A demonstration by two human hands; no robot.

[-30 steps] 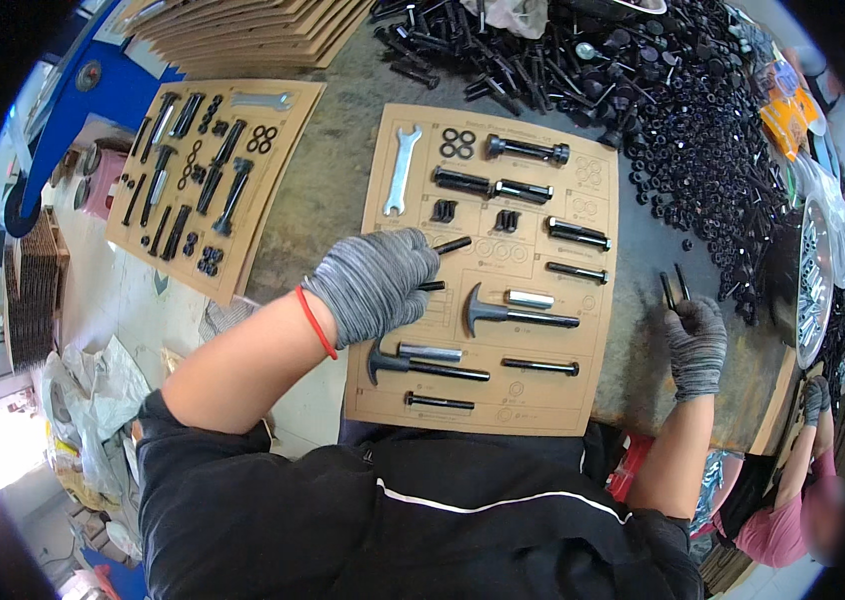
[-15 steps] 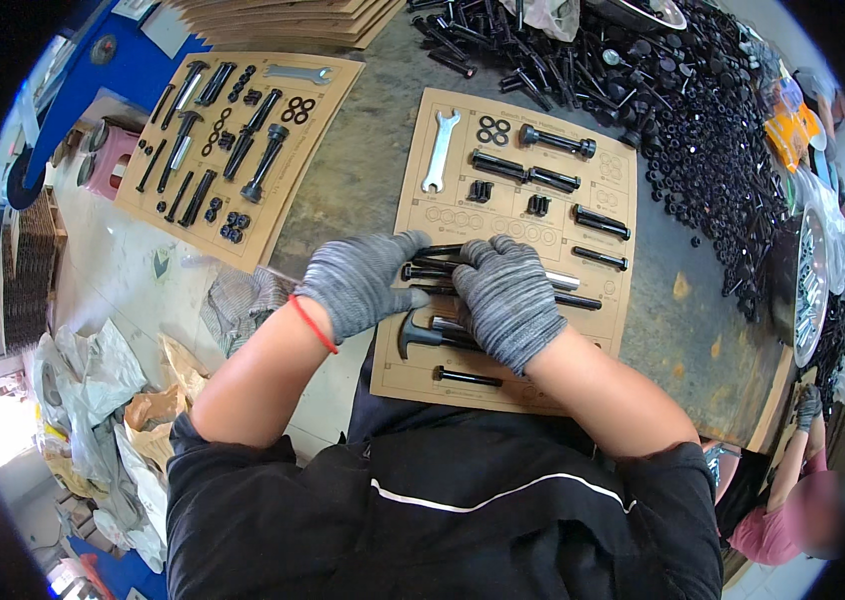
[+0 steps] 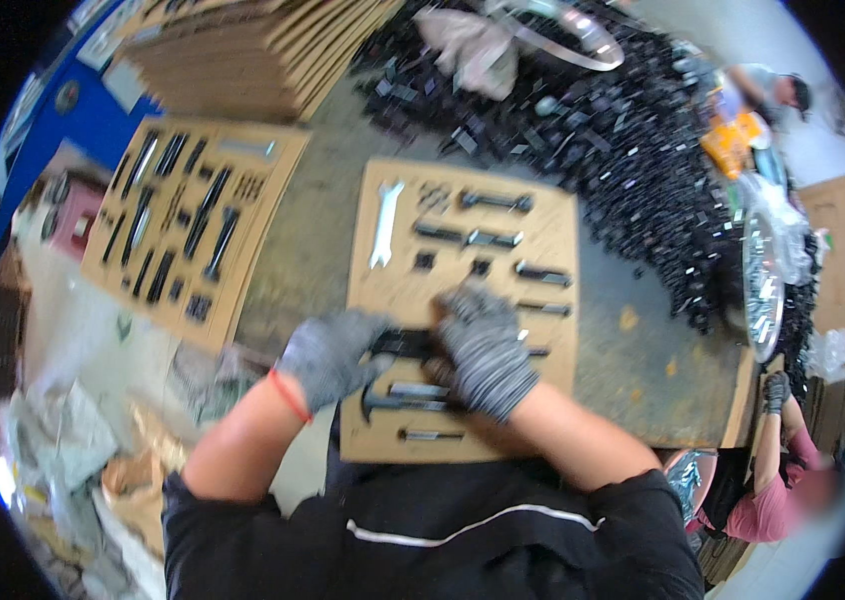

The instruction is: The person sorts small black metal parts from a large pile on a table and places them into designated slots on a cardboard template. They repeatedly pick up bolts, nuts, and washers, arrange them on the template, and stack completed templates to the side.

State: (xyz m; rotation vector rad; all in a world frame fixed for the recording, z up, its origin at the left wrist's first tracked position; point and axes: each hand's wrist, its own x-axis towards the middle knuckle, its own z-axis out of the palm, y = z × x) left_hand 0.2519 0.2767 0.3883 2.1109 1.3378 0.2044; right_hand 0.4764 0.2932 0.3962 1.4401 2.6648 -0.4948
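Both my hands wear grey knitted gloves and work low over a brown cardboard sheet [image 3: 463,440]. My left hand [image 3: 333,350] is closed at the left ends of some black bolts [image 3: 403,344]. Across their right ends lies my right hand [image 3: 488,345], fingers curled down and partly hiding them; blur hides their exact number. Just below the hands, a black hammer-shaped piece [image 3: 371,402] lies on the sheet, with a single bolt [image 3: 431,435] nearer me. Farther up the sheet are a silver open-end wrench [image 3: 384,225], black washers [image 3: 434,195] and more black bolts [image 3: 496,201].
A second cardboard sheet [image 3: 268,180] with a similar hardware set lies at left, before a cardboard stack [image 3: 233,65]. Loose black hardware [image 3: 633,190] is heaped across the far right of the table. A metal bowl [image 3: 763,290] and a co-worker's gloved hand [image 3: 776,392] are at right.
The whole view has shifted, so the table sits lower and farther left. Between my hands, the bolts that lay spread out now form a tighter dark bundle.
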